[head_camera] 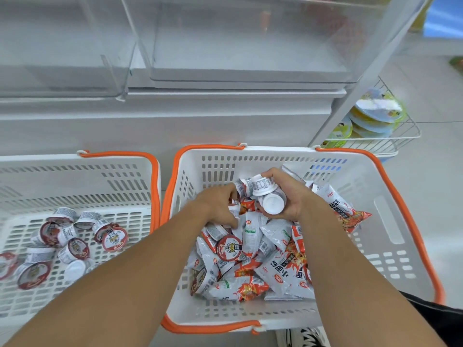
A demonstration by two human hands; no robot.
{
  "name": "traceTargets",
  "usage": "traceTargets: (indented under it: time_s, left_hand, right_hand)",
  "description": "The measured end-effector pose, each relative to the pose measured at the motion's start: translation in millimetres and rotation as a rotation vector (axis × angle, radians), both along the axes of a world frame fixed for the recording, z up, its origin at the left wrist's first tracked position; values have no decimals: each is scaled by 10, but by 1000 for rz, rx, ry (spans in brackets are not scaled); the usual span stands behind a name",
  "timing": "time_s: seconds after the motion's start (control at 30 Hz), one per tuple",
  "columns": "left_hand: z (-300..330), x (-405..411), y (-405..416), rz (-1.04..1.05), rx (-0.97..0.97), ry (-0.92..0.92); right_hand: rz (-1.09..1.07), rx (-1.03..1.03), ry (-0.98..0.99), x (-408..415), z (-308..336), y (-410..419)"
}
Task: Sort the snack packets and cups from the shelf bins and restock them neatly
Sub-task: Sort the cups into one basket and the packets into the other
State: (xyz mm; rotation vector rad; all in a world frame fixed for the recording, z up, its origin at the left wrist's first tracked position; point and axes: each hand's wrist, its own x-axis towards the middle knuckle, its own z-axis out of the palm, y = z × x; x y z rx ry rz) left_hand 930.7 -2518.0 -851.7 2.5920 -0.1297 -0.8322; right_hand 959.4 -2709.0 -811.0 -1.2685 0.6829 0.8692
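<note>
While right hand [288, 196] grips cups [269, 196], left hand [220, 204] fingertips hidden among pkts [253, 234].

Just one camera here, worn on the head, wide-angle, tilted forward and steeply down, so both forearms run in from the bottom edge toward the middle. It sits close over two white baskets: one [75, 186] at lower left, cut by the frame edge, one [375, 221] at center right. Clear shelf bins [225, 46] fill the top, bent by the lens.
</note>
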Motion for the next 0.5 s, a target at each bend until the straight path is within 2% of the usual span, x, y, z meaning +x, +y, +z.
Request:
traceTargets:
  time_s: [0.1, 0.23, 0.5]
  left_hand:
    - [-24, -56, -73, -2, 21, -13]
    - [7, -95, -57, 19, 69, 98]
    - [362, -400, 94, 211, -258, 19]
  right_hand:
    - [-16, 3, -22, -80, -14, 44]
    - [-77, 67, -39, -139, 92, 26]
    - [106, 426, -226, -211, 615, 116]
